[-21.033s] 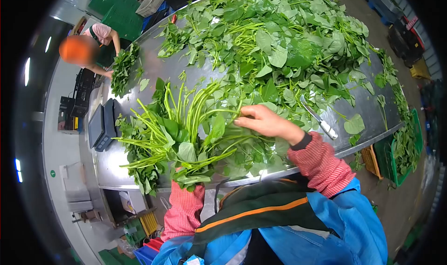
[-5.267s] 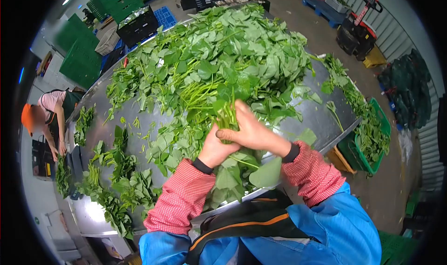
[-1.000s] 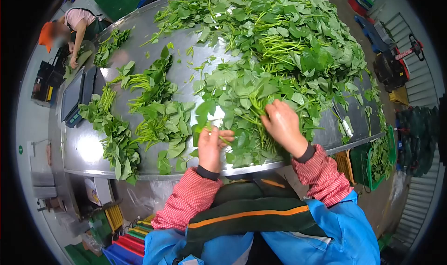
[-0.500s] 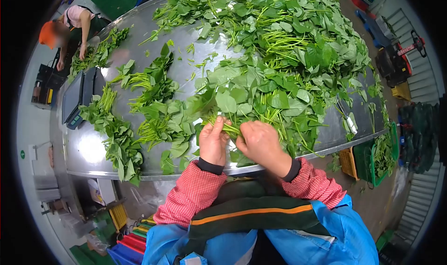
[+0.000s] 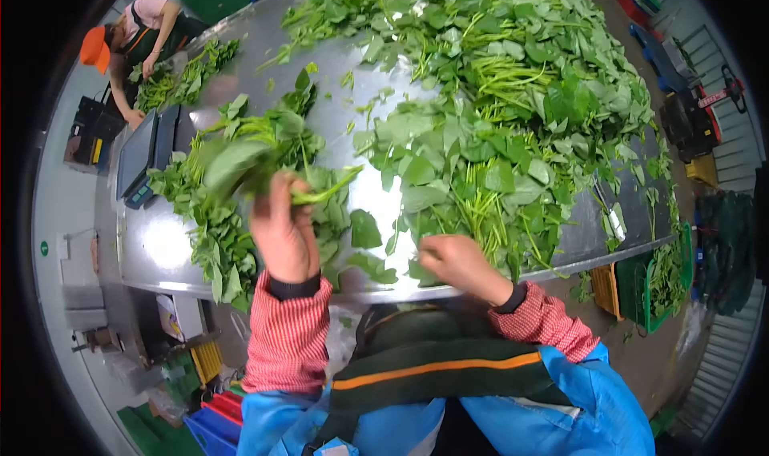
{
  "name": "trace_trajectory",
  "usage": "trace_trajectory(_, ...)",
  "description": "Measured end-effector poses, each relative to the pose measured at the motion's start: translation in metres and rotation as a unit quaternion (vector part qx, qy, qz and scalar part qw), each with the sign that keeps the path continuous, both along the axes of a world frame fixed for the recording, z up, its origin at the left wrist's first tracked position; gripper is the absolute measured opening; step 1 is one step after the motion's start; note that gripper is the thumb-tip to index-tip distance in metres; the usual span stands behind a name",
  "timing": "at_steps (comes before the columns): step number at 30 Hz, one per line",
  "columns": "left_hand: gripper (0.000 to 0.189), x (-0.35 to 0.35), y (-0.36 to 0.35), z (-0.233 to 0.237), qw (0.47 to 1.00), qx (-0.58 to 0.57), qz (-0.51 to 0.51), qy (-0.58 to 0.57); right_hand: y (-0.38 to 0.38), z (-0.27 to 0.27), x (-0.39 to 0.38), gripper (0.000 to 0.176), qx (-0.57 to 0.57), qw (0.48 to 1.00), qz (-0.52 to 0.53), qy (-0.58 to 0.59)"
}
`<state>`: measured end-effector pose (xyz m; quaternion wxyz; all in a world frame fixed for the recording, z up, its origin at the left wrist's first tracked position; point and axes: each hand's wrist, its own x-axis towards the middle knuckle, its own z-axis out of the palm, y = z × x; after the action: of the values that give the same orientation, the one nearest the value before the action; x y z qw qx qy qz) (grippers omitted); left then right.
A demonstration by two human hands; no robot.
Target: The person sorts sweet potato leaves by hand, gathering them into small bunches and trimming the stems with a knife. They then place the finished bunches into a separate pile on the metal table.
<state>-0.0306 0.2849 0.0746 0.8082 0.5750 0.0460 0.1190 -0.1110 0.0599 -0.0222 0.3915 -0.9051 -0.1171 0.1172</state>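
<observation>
A bunch of leafy greens [image 5: 240,161], smeared by motion, is gripped in my left hand [image 5: 287,236], its leaves pointing left and a few pale stems sticking out to the right. Beneath it on the metal table lie sorted bunches of greens [image 5: 210,240]. My right hand [image 5: 463,265] is curled closed over the table's near edge, beside the front of a big heap of loose leafy stems [image 5: 513,96]. Whatever its fingers may hold is hidden.
At the table's [image 5: 352,88] left side stands a digital scale [image 5: 142,164]. Beyond it a co-worker in an orange cap [image 5: 96,49] leans over more greens. A green crate [image 5: 661,284] with leaves stands below right, and stacked crates [image 5: 212,428] are at lower left.
My left hand has moved left and slightly up with the bunch, away from my right hand. The right hand has shifted a little down and right, fingers still curled.
</observation>
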Motion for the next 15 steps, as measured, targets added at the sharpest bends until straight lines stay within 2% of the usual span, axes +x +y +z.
trace_trajectory(1,0.015,0.001,-0.001,-0.009,0.996,-0.029,-0.045,0.07,0.015,0.009,-0.007,0.026,0.111,0.993,0.033,-0.031)
trace_trajectory(3,0.015,-0.003,-0.009,-0.036,0.988,-0.034,-0.062,0.136,0.037,0.032,-0.017,0.032,0.138,0.983,0.117,-0.03)
trace_trajectory(4,0.015,-0.005,-0.01,-0.045,0.985,0.005,-0.068,0.158,0.041,0.028,-0.024,0.026,0.088,0.985,0.136,-0.059)
trace_trajectory(5,0.017,-0.006,-0.013,-0.059,0.987,0.08,-0.058,0.124,0.034,0.026,-0.027,0.024,0.071,0.987,0.124,-0.066)
trace_trajectory(7,0.018,-0.015,-0.015,-0.071,0.978,0.134,-0.079,0.141,0.016,0.027,-0.026,0.021,0.036,0.99,0.111,-0.08)
trace_trajectory(8,0.018,-0.019,-0.017,-0.084,0.981,0.114,-0.093,0.126,0.007,0.026,-0.025,0.019,0.019,0.987,0.016,-0.161)
trace_trajectory(9,0.019,-0.023,-0.021,-0.094,0.984,0.096,-0.106,0.11,-0.008,0.027,-0.022,0.019,-0.043,0.98,-0.061,-0.187)
trace_trajectory(11,0.012,-0.033,-0.028,-0.107,0.972,0.056,-0.141,0.179,-0.035,0.038,-0.016,0.022,-0.187,0.951,-0.155,-0.194)
trace_trajectory(13,0.012,-0.041,-0.047,-0.098,0.95,0.021,-0.196,0.242,-0.053,0.019,-0.017,0.025,-0.279,0.933,-0.152,-0.167)
trace_trajectory(15,0.013,-0.044,-0.06,-0.09,0.936,-0.047,-0.219,0.271,-0.063,0.003,-0.019,0.024,-0.275,0.929,-0.134,-0.206)
